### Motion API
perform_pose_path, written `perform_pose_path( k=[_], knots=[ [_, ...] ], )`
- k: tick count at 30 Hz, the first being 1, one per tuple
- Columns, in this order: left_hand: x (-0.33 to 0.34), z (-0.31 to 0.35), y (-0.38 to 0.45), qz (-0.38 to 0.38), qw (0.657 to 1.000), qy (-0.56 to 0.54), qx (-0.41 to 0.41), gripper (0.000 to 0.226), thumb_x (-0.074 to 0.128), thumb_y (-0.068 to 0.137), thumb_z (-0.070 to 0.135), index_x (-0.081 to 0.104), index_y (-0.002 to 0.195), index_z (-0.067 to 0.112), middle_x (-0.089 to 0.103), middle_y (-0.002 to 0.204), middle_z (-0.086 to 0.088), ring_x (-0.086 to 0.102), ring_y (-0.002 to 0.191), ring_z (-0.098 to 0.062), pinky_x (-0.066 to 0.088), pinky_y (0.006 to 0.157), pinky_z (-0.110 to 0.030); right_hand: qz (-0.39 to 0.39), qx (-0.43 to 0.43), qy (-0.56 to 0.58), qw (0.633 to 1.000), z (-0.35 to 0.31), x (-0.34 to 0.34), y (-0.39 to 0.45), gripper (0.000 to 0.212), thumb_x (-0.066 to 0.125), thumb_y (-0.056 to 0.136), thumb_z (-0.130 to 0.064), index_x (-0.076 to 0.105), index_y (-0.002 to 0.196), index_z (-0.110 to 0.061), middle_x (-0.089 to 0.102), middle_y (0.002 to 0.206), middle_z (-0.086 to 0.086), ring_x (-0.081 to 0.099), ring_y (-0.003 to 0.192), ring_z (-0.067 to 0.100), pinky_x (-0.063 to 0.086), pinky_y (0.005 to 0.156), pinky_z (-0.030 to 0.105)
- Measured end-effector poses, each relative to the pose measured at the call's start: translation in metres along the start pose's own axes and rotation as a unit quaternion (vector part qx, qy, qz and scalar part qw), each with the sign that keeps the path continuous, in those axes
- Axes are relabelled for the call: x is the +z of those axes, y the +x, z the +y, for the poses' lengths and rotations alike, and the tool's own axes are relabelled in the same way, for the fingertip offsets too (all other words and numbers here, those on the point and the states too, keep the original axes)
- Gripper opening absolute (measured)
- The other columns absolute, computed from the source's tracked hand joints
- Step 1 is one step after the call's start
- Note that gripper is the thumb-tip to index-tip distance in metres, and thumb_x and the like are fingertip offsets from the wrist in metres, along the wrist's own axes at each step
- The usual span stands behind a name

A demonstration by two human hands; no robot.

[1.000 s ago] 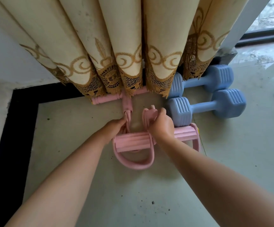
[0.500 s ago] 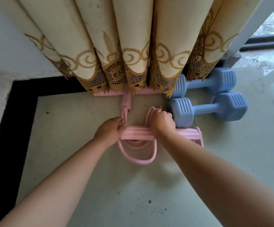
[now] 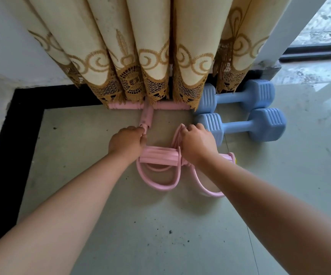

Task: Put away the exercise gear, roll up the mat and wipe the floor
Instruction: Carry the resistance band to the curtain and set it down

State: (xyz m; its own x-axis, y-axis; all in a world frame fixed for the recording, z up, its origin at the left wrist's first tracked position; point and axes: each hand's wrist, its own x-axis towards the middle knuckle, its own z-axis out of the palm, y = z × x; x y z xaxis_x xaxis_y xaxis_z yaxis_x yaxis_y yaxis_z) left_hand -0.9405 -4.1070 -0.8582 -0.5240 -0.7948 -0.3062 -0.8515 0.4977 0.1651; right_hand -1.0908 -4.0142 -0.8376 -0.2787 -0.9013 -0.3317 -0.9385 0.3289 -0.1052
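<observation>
One pink rubber pedal pull-rope exerciser (image 3: 156,157) lies on the grey floor (image 3: 121,225) below the cream curtain (image 3: 140,46), beside two blue plastic dumbbells (image 3: 240,124). Left hand (image 3: 126,142) fingers clamp its tubes; right hand (image 3: 197,144) fingers clamp a foot loop. Since earlier, the exerciser sits nearer the curtain.

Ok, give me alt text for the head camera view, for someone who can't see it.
Two bare hands, left hand and right hand, grip a pink pedal resistance band lying on a grey floor below a cream curtain. Two blue dumbbells lie side by side just right of it. Dark specks dot the floor nearer the camera.
</observation>
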Motion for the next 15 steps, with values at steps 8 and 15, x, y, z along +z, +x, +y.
perform_pose_path(
  k=[8, 15],
  knots=[
    [-0.049, 0.037, -0.055, -0.041, 0.991, 0.13, -0.001, 0.034, 0.045, 0.093, 0.017, 0.051, 0.127, 0.015, 0.051, 0.128, -0.009, 0.045, 0.119, -0.028, 0.038, 0.096, -0.038, -0.07, 0.055, 0.015, 0.996, -0.002, -0.039, -0.039, 0.035, 0.046, 0.09, -0.017, 0.05, 0.124, -0.011, 0.056, 0.125, 0.009, 0.046, 0.118, 0.031, 0.039, 0.092, 0.038],
    [-0.171, 0.048, -0.141, -0.099, 0.991, 0.074, -0.056, 0.045, 0.046, 0.095, 0.024, 0.039, 0.139, 0.017, 0.035, 0.145, -0.009, 0.028, 0.137, -0.027, 0.02, 0.114, -0.044, -0.118, 0.037, 0.009, 0.992, -0.036, -0.152, -0.115, 0.039, 0.045, 0.09, -0.024, 0.047, 0.128, -0.017, 0.054, 0.129, 0.005, 0.046, 0.123, 0.029, 0.04, 0.098, 0.042]
  ],
)
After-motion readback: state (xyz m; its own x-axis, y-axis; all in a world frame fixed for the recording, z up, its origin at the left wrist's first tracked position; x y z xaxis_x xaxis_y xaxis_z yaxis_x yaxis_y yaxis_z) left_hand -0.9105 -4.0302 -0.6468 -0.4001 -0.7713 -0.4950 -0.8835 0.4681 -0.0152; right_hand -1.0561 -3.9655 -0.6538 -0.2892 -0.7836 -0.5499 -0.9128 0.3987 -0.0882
